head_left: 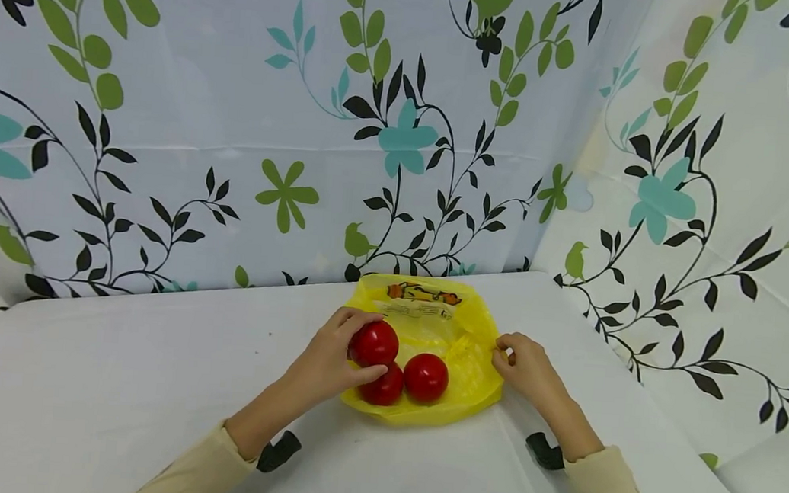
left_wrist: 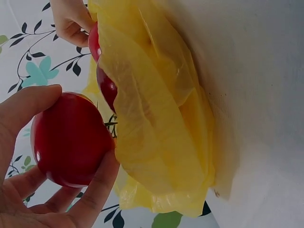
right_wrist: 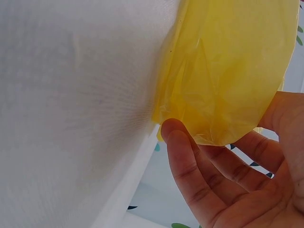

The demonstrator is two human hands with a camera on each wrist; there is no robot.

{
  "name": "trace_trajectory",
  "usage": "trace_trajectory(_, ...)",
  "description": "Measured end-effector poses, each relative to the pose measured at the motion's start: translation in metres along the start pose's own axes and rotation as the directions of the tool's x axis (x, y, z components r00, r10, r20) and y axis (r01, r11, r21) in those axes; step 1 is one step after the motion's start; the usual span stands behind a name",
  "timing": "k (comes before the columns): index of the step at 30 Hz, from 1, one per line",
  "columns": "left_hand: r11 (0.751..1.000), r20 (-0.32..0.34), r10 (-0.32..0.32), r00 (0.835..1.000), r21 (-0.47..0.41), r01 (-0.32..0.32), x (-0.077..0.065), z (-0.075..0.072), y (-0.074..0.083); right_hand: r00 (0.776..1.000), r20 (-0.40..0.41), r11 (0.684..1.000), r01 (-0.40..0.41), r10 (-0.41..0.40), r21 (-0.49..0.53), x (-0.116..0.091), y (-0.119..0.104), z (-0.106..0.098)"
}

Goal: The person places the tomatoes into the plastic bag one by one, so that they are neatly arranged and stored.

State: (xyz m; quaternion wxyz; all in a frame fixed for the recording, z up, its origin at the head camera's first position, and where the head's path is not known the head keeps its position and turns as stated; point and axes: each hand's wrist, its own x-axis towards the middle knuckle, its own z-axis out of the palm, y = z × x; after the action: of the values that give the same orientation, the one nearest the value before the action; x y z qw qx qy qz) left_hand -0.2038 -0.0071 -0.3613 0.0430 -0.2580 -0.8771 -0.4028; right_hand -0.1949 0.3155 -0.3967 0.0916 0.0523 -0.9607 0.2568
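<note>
My left hand (head_left: 332, 353) grips a shiny red tomato (head_left: 374, 344), thumb on one side and fingers on the other. The held tomato is over the mouth of a yellow plastic bag (head_left: 473, 351). Two more red tomatoes lie in the bag: one (head_left: 385, 387) partly behind the left thumb and the held tomato, the other (head_left: 426, 377) beside it. A green stalk (left_wrist: 111, 124) shows at the bag's rim in the left wrist view. At the bag's right side, my right hand (head_left: 526, 366) holds the rim between thumb and fingers; the bag hides part of that thumb in the right wrist view.
The bag rests on a white-covered table (head_left: 151, 382), near its back edge. Behind and to the right hangs a patterned curtain (head_left: 239, 113) with leaves, flowers and birds. Dark straps (head_left: 278, 452) show at both wrists, beside beige sleeves (head_left: 203, 466).
</note>
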Motion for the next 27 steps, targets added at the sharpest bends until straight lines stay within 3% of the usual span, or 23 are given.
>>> trace_trajectory(27,0.998,0.04,-0.047,0.998,-0.026,0.048,0.025,0.018,-0.004,1.0,0.017,1.0,0.004,-0.004,0.01,0.0,-0.001,0.001)
